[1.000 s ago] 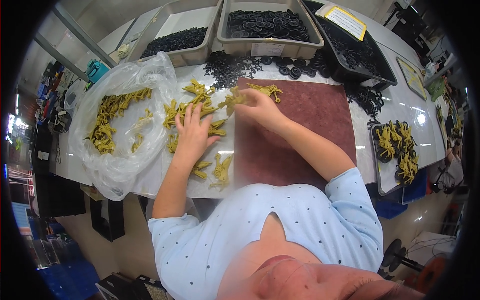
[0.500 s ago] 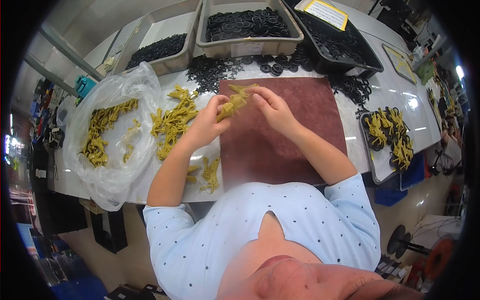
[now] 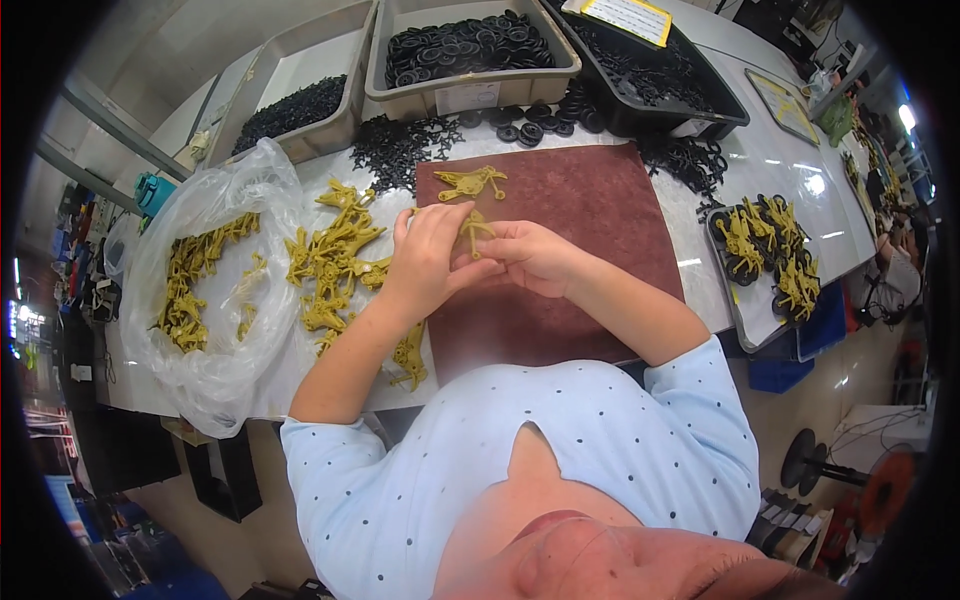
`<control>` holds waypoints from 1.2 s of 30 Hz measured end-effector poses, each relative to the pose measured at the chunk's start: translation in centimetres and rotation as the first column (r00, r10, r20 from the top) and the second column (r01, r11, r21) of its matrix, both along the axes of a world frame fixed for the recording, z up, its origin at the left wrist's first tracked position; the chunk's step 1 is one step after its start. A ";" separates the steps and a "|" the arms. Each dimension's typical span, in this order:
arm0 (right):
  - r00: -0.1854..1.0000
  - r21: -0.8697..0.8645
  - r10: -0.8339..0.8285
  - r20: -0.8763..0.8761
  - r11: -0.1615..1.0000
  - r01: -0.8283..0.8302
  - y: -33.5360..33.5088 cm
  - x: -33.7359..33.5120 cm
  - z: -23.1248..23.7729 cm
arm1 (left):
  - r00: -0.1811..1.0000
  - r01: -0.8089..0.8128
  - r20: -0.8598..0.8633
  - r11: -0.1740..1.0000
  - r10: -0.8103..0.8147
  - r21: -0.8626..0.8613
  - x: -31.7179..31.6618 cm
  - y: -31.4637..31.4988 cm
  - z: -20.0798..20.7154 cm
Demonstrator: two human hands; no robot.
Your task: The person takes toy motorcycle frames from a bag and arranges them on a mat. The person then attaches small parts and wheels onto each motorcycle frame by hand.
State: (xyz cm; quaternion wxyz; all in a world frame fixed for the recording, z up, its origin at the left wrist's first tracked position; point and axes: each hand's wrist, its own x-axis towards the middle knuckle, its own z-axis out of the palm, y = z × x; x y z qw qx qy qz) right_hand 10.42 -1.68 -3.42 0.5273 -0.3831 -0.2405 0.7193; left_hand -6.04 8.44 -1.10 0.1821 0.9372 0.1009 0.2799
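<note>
Both of my hands meet over the left half of a dark red mat (image 3: 590,240). My left hand (image 3: 428,258) is closed around an olive-yellow moulded plastic part (image 3: 475,233) with thin arms, much like a toy bike frame. The fingers of my right hand (image 3: 538,257) pinch that part from the other side; their tips are partly hidden. Just beyond my hands, a similar yellow part (image 3: 470,183) lies on the mat. Left of my left hand is a loose pile of these yellow parts (image 3: 335,250), and one more piece (image 3: 409,358) rests by my left forearm.
A clear plastic bag (image 3: 215,385) at the left holds more yellow parts. Along the back stand a grey bin of small black pieces (image 3: 290,115), a grey bin of black wheels (image 3: 465,50) and a black bin (image 3: 665,75). A tray (image 3: 750,320) at the right carries yellow parts with black wheels.
My hands have come closer together and nearer my body. My right hand has moved away from the yellow part now lying on the far mat. The view has shifted slightly.
</note>
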 end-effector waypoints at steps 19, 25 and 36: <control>0.972 -0.041 -0.151 0.181 0.986 0.161 -2.0 2.7 1.9 | 0.810 0.025 0.459 0.762 0.364 -0.648 -2.1 3.9 -0.9; 0.938 -0.151 -0.343 -0.057 0.931 0.332 -1.8 12.6 -0.4 | 0.889 -0.411 0.172 0.905 0.425 -0.111 -6.9 7.1 -0.9; -0.497 0.052 0.172 0.851 0.913 0.404 1.1 13.4 -3.2 | 0.898 -0.208 -0.341 0.952 0.277 0.227 -7.7 4.5 -5.0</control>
